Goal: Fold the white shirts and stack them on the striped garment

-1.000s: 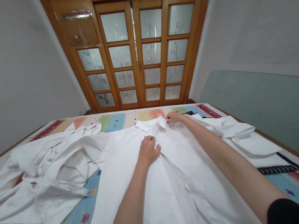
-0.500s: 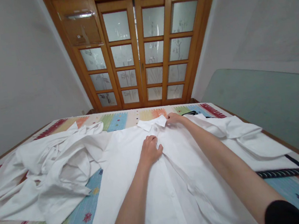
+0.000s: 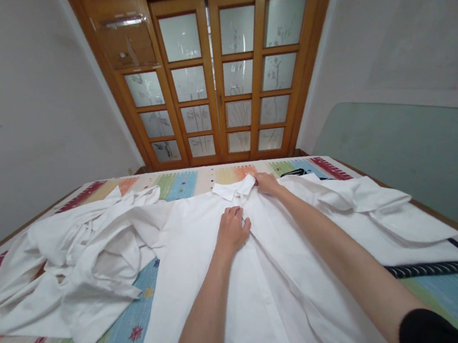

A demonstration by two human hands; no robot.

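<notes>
A white collared shirt [image 3: 205, 252] lies front up on the patterned cover, its collar [image 3: 234, 188] at the far end. My right hand [image 3: 267, 183] is closed on the fabric at the collar's right tip. Lower down, at the top of the button placket, my left hand [image 3: 233, 230] has its fingers bent over the cloth and its thumb out to the right. The left fingertips are partly hidden in the fabric. A long diagonal fold runs down the shirt's right front, beside the placket.
A crumpled white garment [image 3: 85, 261] lies to the left, touching the shirt's sleeve side. On the right, folded white cloth [image 3: 389, 218] lies by a black striped strip [image 3: 437, 268]. A small black item [image 3: 293, 173] sits beyond my right hand. A pale green panel [image 3: 412, 165] borders the right.
Both hands keep nearly the same places on the shirt. The creases on the shirt's right front have become smoother, and the view has shifted slightly.
</notes>
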